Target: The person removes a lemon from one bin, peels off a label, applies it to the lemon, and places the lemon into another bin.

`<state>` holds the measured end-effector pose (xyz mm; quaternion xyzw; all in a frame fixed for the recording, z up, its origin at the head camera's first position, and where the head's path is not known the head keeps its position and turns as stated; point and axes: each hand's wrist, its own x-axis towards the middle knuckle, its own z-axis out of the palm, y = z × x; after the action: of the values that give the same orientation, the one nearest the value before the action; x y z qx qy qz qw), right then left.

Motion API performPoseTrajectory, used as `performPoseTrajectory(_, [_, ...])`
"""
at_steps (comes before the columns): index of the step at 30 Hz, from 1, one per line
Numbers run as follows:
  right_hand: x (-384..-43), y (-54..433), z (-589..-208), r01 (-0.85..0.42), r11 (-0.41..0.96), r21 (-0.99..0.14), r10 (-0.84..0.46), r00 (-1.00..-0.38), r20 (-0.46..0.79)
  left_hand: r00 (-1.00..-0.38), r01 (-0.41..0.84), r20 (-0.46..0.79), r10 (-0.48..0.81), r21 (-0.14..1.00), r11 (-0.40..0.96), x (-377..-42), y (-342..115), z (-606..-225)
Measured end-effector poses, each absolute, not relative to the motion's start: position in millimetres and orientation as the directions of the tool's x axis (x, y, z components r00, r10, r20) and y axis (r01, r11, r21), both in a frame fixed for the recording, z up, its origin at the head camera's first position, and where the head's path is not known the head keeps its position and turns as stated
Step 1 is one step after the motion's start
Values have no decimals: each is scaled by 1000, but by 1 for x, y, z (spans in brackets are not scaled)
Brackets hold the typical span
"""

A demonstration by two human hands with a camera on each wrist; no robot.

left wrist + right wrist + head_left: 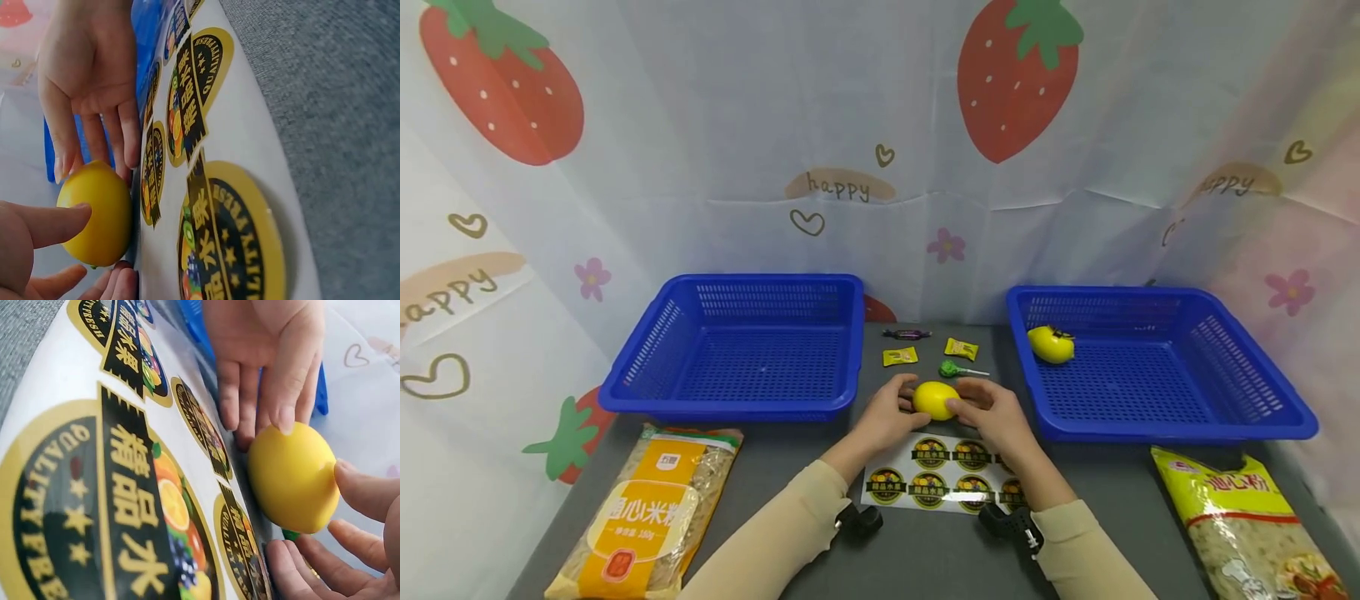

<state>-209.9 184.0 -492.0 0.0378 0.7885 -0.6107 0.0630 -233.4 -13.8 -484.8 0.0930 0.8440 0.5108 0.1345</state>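
Note:
A yellow lemon [936, 401] lies between both hands, just beyond a white sheet of round fruit stickers [929, 471] on the grey table. My left hand [888, 414] holds the lemon's left side, its thumb [62, 222] over the skin and other fingers low beside it. From the right, my right hand [997, 419] holds the opposite side with its thumb [365, 487] against the peel and fingers curved around behind. In the right wrist view, the lemon [292, 478] sits low, close to the table.
Blue baskets stand left [760, 367] and right [1120, 400]; a second lemon [1052, 344] is in the right one. Beyond the hands lie a green lollipop [951, 368], yellow-wrapped candies [900, 357] and a purple candy [907, 334]. Food bags flank the arms, left [643, 517] and right [1247, 525].

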Motion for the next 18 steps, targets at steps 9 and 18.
performPoseTrajectory(9, [-202,189,-488,100,301,-948,-50,-991,-121,-957,-25,-159,244,880,475,-222,-23,-484])
performPoseTrajectory(18, [-202,182,-488,46,392,-919,-109,-989,-96,-935,130,-69,348,845,519,-221,-21,-483])
